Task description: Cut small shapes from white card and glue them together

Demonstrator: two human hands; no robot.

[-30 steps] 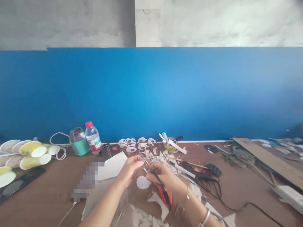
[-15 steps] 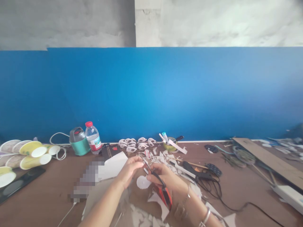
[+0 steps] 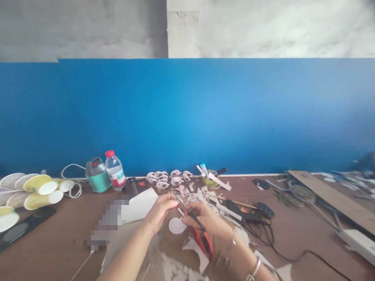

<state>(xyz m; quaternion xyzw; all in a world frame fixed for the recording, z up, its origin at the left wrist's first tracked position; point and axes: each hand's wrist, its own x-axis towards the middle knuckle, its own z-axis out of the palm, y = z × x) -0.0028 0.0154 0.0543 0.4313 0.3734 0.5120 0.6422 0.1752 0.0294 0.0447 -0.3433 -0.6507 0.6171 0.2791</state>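
My right hand (image 3: 202, 218) is closed around a pair of scissors (image 3: 191, 214) with dark handles; their blades point up and to the left. Close to the blade tips, the thumb and fingers of my left hand (image 3: 159, 208) are pinched together; what they hold is too small to make out. Below, between the hands, lies a round white paper disc (image 3: 176, 226). A red and black object (image 3: 205, 245) is under my right wrist, beside a curved white paper offcut (image 3: 197, 251).
White paper scraps (image 3: 202, 195) cover the middle. Behind them sit several white bird-head-like cutouts (image 3: 162, 178). A bottle (image 3: 115, 171), a teal-and-grey container (image 3: 99, 179) and paper cups (image 3: 38, 187) stand or lie left. A black glue gun (image 3: 241, 212) with its cable lies right.
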